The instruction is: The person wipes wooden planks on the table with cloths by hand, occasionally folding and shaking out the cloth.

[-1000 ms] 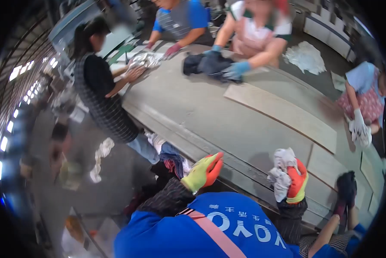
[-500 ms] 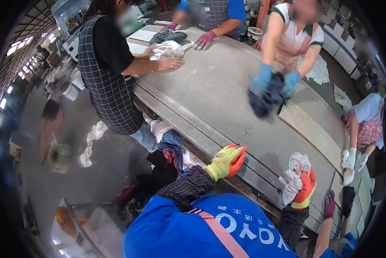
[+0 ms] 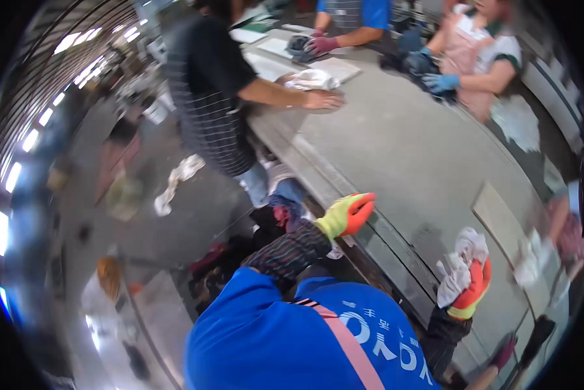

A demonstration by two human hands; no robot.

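My right hand point(image 3: 476, 289), in a yellow and orange glove, is closed round a crumpled white rag point(image 3: 459, 268) above the near side of the conveyor-like table point(image 3: 396, 143). At the table's near edge is my left hand point(image 3: 351, 214), gloved the same way. Its fingers are curled together and nothing shows in them. A pale flat board point(image 3: 503, 224) lies on the table beyond the rag.
Across the table a person in blue gloves holds dark cloth point(image 3: 422, 65). At the far left end, a person's bare hand point(image 3: 323, 99) rests beside white cloth point(image 3: 312, 79) and pale boards. Gloved co-workers stand at right. Piled clothes point(image 3: 230, 260) lie below the table.
The whole view has swung, so the scene sits farther right and is blurred. The blue-gloved person has drawn the dark cloth back to the far edge. My right hand still grips the rag.
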